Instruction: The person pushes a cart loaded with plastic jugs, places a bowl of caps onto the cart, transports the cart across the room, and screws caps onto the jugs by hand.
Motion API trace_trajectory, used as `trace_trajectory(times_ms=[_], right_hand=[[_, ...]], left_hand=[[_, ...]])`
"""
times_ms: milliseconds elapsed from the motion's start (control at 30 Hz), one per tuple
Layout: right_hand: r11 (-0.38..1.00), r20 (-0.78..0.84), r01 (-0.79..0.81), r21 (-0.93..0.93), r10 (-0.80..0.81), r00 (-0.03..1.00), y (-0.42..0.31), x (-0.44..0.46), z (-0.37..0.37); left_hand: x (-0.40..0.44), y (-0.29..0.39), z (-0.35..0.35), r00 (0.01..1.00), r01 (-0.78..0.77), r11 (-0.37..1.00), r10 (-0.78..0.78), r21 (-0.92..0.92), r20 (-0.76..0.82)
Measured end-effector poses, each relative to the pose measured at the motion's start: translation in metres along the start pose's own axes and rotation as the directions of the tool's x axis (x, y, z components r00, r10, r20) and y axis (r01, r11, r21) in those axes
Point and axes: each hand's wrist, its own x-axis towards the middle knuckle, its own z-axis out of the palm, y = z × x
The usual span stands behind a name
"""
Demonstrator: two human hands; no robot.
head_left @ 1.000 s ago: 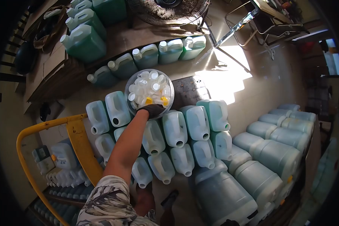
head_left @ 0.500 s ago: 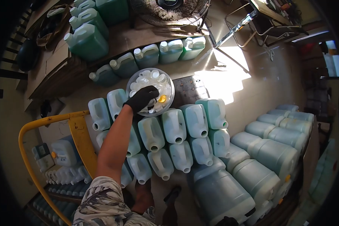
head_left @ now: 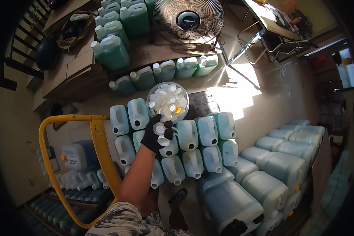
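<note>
And here's the left hand point(head_left: 152, 137) in its black glove, palm turned up, its grip curled around a small cluster of white round plastic caps point(head_left: 163, 141). More than one in there, though the exact count is hard to call. Just beyond the fingers sits the clear round plastic tub point(head_left: 187, 104), heaped with pale loose caps point(head_left: 160, 98) and one bright yellow plastic cap point(head_left: 178, 110) on the near side. Another pale cap overlaps the fingertips; held or lying in the tub, I cannot tell.

Now the key line: the held caps are over the block of pale translucent plastic jugs point(head_left: 188, 135), between the tub and the person. The jugs' long axes run roughly towards the person, uncapped mouths at the near end, one mouth right beside the heel of that glove. How high the grip hangs above them can't be judged.

The left hand is clearly the nearer one. The right hand point(head_left: 234, 227), also black-gloved, is well apart, low by the big translucent plastic container point(head_left: 232, 200); whether its fingers are together or apart, I cannot tell.
</note>
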Motion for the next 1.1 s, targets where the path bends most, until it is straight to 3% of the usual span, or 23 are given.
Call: trace_trajectory(times_ms=[100,167,200,233,267,300,333,400,433,500,533,633,667,767,800,900,933,1000,1033,1100], right_hand=[[0.996,-0.142,-0.014,0.084,0.026,0.990,-0.044,0.041,-0.012],[0.965,-0.173,-0.020,0.260,0.067,0.983,-0.103,0.077,-0.010],[0.807,0.026,-0.073,0.586,0.072,0.997,-0.113,0.098,0.004],[0.660,0.213,-0.159,0.735,-0.002,0.977,-0.148,0.134,0.003],[0.519,0.274,-0.206,0.829,-0.057,0.960,-0.172,0.158,0.028],[0.464,0.451,-0.330,0.822,-0.176,0.875,-0.219,0.196,0.007],[0.311,0.388,-0.297,0.903,-0.292,0.874,-0.253,0.220,0.019],[0.362,0.306,-0.118,0.925,-0.522,0.796,-0.302,0.262,0.044],[0.364,0.313,-0.126,0.923,-0.520,0.794,-0.315,0.272,0.054],[0.332,0.484,-0.356,0.873,-0.670,0.562,-0.334,0.285,0.066],[0.332,0.483,-0.355,0.874,-0.673,0.560,-0.336,0.285,0.066],[0.330,0.656,-0.637,0.697,-0.652,0.379,-0.331,0.278,0.061],[0.336,0.659,-0.635,0.696,-0.651,0.377,-0.326,0.275,0.067],[0.435,0.633,-0.467,0.770,-0.619,0.465,-0.315,0.265,0.100],[0.435,0.631,-0.465,0.771,-0.621,0.465,-0.322,0.269,0.104],[0.360,0.682,-0.579,0.731,-0.378,0.626,-0.346,0.287,0.121],[0.362,0.687,-0.584,0.727,-0.377,0.621,-0.357,0.292,0.135],[0.496,0.377,-0.218,0.840,-0.245,0.893,-0.379,0.294,0.163],[0.492,0.385,-0.228,0.840,-0.245,0.890,-0.381,0.288,0.147],[0.410,0.616,-0.460,0.788,-0.492,0.615,-0.369,0.272,0.105]], left_hand=[[-0.009,-0.005,0.035,0.990,0.081,0.990,-0.067,0.113,-0.123],[-0.026,-0.010,0.052,0.989,0.135,0.976,-0.122,0.169,-0.080],[-0.033,-0.015,0.058,0.981,0.192,0.955,-0.189,0.224,-0.037],[-0.036,-0.017,0.062,0.967,0.241,0.928,-0.254,0.285,0.008],[-0.039,-0.019,0.062,0.968,0.237,0.928,-0.252,0.288,0.015],[-0.041,-0.022,0.058,0.960,0.274,0.923,-0.280,0.270,-0.018],[-0.044,-0.023,0.054,0.950,0.310,0.917,-0.307,0.250,-0.054],[-0.046,-0.023,0.049,0.937,0.348,0.911,-0.334,0.223,-0.097],[-0.046,-0.023,0.048,0.954,0.294,0.919,-0.264,0.264,-0.142],[-0.046,-0.023,0.047,0.970,0.189,0.914,-0.115,0.359,-0.216],[-0.046,-0.023,0.046,0.970,0.132,0.903,-0.032,0.409,-0.242],[-0.047,-0.023,0.044,0.926,-0.028,0.836,0.228,0.548,-0.301],[-0.048,-0.021,0.042,0.926,-0.030,0.839,0.228,0.543,-0.301],[-0.067,-0.007,0.036,0.990,0.138,0.990,-0.138,0.029,-0.001],[-0.071,-0.001,0.032,0.991,0.134,0.990,-0.134,0.029,0.001],[-0.084,0.003,0.015,0.983,0.167,0.986,-0.168,-0.014,-0.076],[-0.087,0.000,0.011,0.982,0.167,0.986,-0.168,-0.019,-0.082],[-0.095,-0.005,0.007,0.978,0.168,0.986,-0.168,-0.011,-0.120],[-0.100,-0.006,0.006,0.975,0.171,0.985,-0.170,-0.006,-0.143],[-0.107,-0.013,0.004,0.964,0.206,0.977,-0.192,0.061,-0.185]])
